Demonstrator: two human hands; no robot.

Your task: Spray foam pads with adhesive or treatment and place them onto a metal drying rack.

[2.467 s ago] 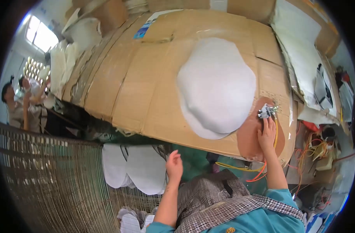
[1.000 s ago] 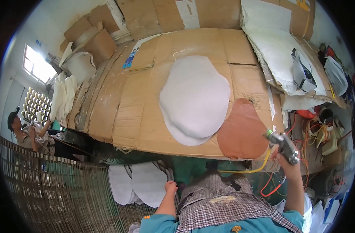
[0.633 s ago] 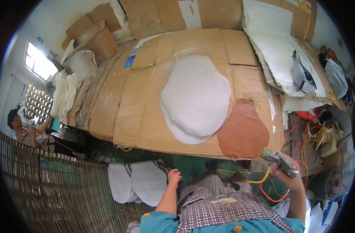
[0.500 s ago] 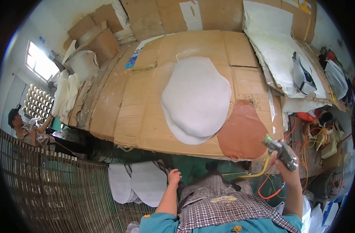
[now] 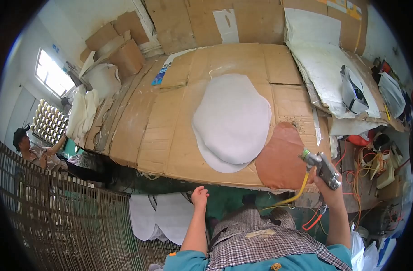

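My right hand (image 5: 327,184) is closed around a metal spray gun (image 5: 321,168) with a green-ringed nozzle, held over the table's front edge and pointing left. A yellow hose (image 5: 297,195) and a red-orange hose run from the gun. Close beneath the nozzle lies a reddish-brown flat piece (image 5: 281,158) with a rounded, pear-like outline. To its left rest stacked light-grey rounded pieces (image 5: 233,119), their edges slightly offset. My left hand (image 5: 200,197), fingers loosely curled in with nothing visible in them, hangs just off the front edge, above grey sheets (image 5: 159,219).
Cardboard covers the table (image 5: 147,140). A slatted rack (image 5: 66,207) stands at lower left. Beyond it another person (image 5: 37,151) reaches toward pale curved pieces (image 5: 82,115). On the right are a white-covered side surface (image 5: 321,58) and tangled orange hoses (image 5: 362,167).
The spray gun in my right hand has shifted slightly left and up over the brown piece. My left hand is slightly higher. The whole view has tilted a little, so the table appears lower.
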